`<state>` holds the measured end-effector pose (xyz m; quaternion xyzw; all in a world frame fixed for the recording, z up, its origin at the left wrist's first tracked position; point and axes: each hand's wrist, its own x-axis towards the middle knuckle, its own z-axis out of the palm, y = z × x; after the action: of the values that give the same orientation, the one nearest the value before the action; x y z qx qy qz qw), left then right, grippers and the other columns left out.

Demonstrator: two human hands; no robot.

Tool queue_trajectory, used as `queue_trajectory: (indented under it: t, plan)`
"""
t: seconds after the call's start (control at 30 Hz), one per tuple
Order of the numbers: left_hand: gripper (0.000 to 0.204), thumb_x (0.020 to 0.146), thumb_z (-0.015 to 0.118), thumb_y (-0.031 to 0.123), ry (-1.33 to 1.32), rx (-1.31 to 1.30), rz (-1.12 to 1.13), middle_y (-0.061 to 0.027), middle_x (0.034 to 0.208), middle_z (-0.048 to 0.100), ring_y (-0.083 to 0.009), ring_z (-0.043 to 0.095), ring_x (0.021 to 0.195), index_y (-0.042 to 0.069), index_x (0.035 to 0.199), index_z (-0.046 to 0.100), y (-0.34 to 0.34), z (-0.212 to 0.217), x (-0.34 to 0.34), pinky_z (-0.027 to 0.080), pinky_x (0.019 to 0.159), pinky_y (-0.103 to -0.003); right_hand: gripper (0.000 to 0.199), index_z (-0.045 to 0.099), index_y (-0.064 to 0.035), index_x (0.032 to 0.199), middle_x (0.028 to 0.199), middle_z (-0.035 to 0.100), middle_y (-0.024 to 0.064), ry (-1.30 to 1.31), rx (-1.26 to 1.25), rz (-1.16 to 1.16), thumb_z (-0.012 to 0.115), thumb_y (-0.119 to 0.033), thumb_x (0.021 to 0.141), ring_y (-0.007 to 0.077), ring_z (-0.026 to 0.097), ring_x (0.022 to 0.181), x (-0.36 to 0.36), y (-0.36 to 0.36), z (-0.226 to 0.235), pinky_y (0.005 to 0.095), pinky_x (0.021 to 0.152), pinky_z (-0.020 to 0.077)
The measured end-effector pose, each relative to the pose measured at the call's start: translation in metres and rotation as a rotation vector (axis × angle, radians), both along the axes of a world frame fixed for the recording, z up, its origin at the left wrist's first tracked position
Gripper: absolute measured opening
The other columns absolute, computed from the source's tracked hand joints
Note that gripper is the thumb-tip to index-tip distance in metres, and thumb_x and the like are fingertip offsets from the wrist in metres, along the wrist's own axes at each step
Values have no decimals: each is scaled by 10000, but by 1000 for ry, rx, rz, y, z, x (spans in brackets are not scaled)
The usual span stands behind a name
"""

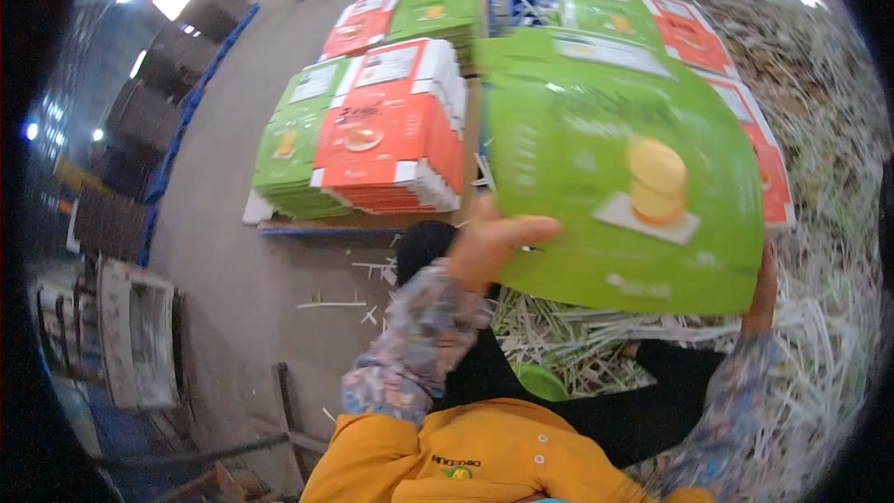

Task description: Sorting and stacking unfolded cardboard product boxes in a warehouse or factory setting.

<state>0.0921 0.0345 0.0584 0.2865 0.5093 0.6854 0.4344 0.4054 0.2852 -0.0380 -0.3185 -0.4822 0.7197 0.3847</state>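
Green cardboard sheet (615, 168) printed with a stack of yellow biscuits fills the view's centre, held up flat. Left hand (489, 242) clamps its lower edge at eight o'clock, thumb on top; right hand (764, 293) grips the four o'clock corner. Orange and green stacks (372, 130) lie at eleven o'clock, paper shreds (838, 251) at three.

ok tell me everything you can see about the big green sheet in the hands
The green sheet is a large flat printed carton blank, glossy card by its look, showing a stack of round yellow biscuits on a pale plate. It is lifted and tilted above the heap of paper trimmings. The left hand grips its lower left edge, thumb on top; the right hand holds its lower right corner.
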Motion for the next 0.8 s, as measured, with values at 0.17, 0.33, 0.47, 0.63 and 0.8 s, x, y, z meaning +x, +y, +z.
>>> queue_trajectory:
  t: [0.17,0.33,0.47,0.63,0.8]
  plan:
    - [387,691,632,81,-354,-127,-226,-82,909,596,-158,585,754,5,1048,503,45,-142,43,487,670,-286,450,478,-28,1105,1007,553,69,27,-340,-71,355,-400,885,169,545,873,20,-58,-36,297,754,444]
    - [384,717,639,116,-395,-292,-313,-88,940,586,-162,583,778,13,1057,495,44,-186,51,497,678,-307,369,478,-27,1086,1001,549,68,-201,-300,79,392,-324,884,165,545,861,47,-61,-100,296,750,446]
    - [415,703,658,129,-562,-209,-295,-75,952,575,-176,576,786,28,1067,486,37,-198,47,493,681,-315,349,438,-19,1117,1071,500,81,-258,-242,34,406,-274,881,170,512,931,46,-69,-103,296,773,430]
    - [457,716,653,143,-457,-117,-247,-91,961,567,-197,578,805,11,1100,445,47,-214,59,499,699,-337,402,384,-20,1162,1086,474,84,-386,-35,-30,379,-314,888,162,475,977,25,-95,-74,288,816,396]
    - [379,708,648,113,-441,-266,-271,-90,948,576,-195,575,815,15,1041,495,41,-217,39,489,693,-334,404,399,-14,1133,1052,480,83,-452,67,-55,371,-337,893,149,442,971,10,-90,-80,273,822,354]
